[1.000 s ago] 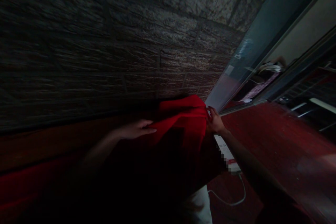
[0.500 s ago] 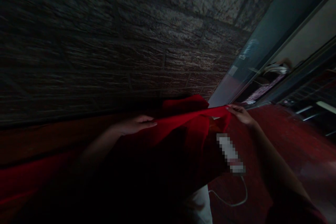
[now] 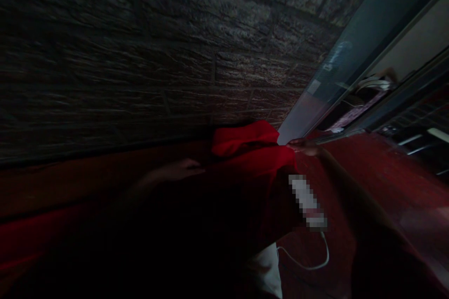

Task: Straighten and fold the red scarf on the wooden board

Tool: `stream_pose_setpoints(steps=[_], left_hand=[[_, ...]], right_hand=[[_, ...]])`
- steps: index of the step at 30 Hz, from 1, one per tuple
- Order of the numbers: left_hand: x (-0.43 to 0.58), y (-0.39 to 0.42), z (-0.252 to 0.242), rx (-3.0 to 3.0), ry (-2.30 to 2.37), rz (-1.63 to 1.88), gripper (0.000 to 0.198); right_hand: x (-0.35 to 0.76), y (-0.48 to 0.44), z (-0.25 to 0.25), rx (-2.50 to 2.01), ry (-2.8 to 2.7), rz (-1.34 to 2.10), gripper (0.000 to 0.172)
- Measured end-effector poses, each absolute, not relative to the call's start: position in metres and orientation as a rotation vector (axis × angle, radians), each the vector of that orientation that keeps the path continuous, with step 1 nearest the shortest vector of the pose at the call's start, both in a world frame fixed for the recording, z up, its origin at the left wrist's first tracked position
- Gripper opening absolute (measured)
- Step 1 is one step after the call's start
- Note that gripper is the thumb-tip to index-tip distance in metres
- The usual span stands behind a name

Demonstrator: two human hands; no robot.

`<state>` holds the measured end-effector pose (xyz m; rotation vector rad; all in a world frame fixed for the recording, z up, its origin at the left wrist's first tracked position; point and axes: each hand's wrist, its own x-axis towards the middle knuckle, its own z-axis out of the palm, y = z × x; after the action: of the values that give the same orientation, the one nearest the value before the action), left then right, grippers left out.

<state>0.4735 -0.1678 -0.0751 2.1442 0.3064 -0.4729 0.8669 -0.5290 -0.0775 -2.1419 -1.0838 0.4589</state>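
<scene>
A red garment lies bunched on a dark red surface against a brick wall. My left hand rests flat on its left part, fingers stretched out, dim in shadow. My right hand reaches to the garment's far right corner by the window frame; its fingers are pinched at the cloth edge. A white phone-like slab with a white cable lies just right of the garment, under my right forearm.
The rough brick wall fills the upper left. A window frame and glass run diagonally at the right. A white cloth patch shows at the bottom. The dark red bed surface stretches right.
My right hand had lifted and pulled the garment's edge rightward; now it has lowered the cloth flat near the window frame. The scene has darkened and my left hand stays put.
</scene>
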Motion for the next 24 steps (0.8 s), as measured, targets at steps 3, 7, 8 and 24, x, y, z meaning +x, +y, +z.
stream_pose_setpoints(steps=[3,7,8,24], left_hand=[[0.467,-0.168,-0.078,2.175,0.298,-0.415,0.059],[0.455,-0.167,-0.077,2.269,0.371,-0.302,0.055],[0.451,-0.166,-0.077,2.29,0.394,-0.289,0.055],[0.323,-0.097,-0.076,2.401,0.551,-0.259,0.049]], right_hand=[[0.857,-0.527,-0.104,-2.073,-1.012,0.568,0.073],[0.844,-0.531,-0.115,-2.038,-0.951,0.557,0.071],[0.841,-0.531,-0.115,-2.038,-0.951,0.549,0.069],[0.798,-0.493,-0.096,-2.31,-0.951,0.206,0.072]])
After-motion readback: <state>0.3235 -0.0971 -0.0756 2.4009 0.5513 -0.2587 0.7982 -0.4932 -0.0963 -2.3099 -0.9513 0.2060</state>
